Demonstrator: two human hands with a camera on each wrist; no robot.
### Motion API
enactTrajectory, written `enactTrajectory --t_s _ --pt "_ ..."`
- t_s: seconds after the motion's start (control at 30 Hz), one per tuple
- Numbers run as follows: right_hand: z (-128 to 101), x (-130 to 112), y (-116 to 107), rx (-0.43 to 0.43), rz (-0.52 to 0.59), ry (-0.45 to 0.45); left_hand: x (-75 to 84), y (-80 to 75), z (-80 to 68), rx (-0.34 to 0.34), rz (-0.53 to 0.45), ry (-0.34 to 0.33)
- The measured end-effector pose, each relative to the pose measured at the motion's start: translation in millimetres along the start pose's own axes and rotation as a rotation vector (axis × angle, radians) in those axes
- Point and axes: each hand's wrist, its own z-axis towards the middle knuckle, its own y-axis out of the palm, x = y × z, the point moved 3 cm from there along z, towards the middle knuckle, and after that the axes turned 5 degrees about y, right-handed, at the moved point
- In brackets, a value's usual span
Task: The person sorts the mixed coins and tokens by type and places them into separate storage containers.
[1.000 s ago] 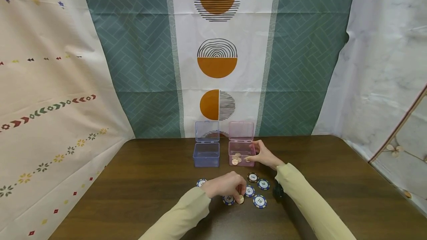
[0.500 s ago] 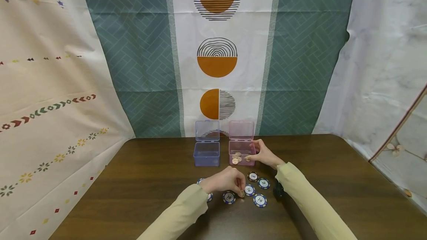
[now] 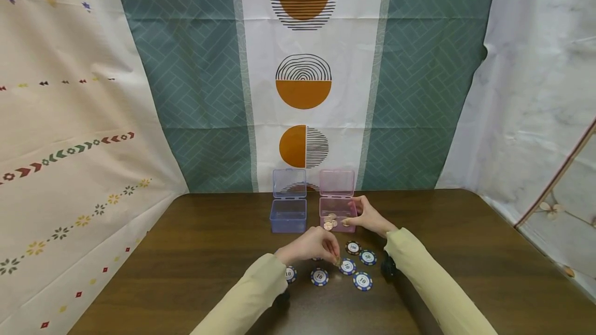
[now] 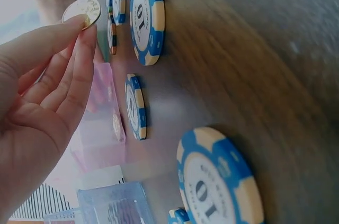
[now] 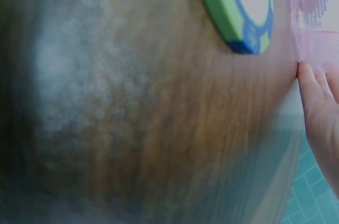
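Note:
My left hand (image 3: 333,255) hovers just above the table and pinches a small gold coin (image 3: 337,261) between thumb and fingertips; the left wrist view shows the coin (image 4: 82,11) at the fingertips (image 4: 79,28). My right hand (image 3: 355,212) grips the right side of the open pink box (image 3: 336,217), which holds several gold coins (image 3: 329,221). In the right wrist view a finger (image 5: 312,94) touches the pink box (image 5: 318,36). An open blue box (image 3: 288,216) stands empty to its left. Several blue poker chips (image 3: 362,280) lie flat near the left hand.
The dark wooden table (image 3: 186,252) is backed by patterned cloth hangings (image 3: 302,81). Chips marked 10 (image 4: 145,17) lie close to the left hand; a green-blue chip (image 5: 238,7) lies near the right wrist. The table's right edge (image 3: 535,252) slopes away.
My left hand has lifted the gold coin off the table and moved it back toward the boxes, uncovering chips beneath it. The right hand stays on the pink box.

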Motion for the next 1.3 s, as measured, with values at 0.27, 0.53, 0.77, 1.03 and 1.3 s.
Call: enactTrajectory --t_s 0.27,0.53,0.77,1.03,1.3 --pt "6 7 -1 0.011 -0.023 -0.009 0.4 -8.4 4.9 0.059 0.015 -0.021" --pt "8 8 -2 0.008 -0.04 -0.015 1.2 -23.9 14.3 0.243 0.029 -0.045" --pt "6 5 -1 0.005 -0.027 -0.022 -3.0 -40.1 19.1 0.446 0.021 -0.147" --pt "4 7 -2 0.009 -0.003 -0.001 -13.6 -50.7 24.4 0.641 -0.127 -0.284" --pt "4 7 -1 0.001 -0.013 -0.004 -21.7 -50.4 26.8 0.754 -0.252 -0.359"
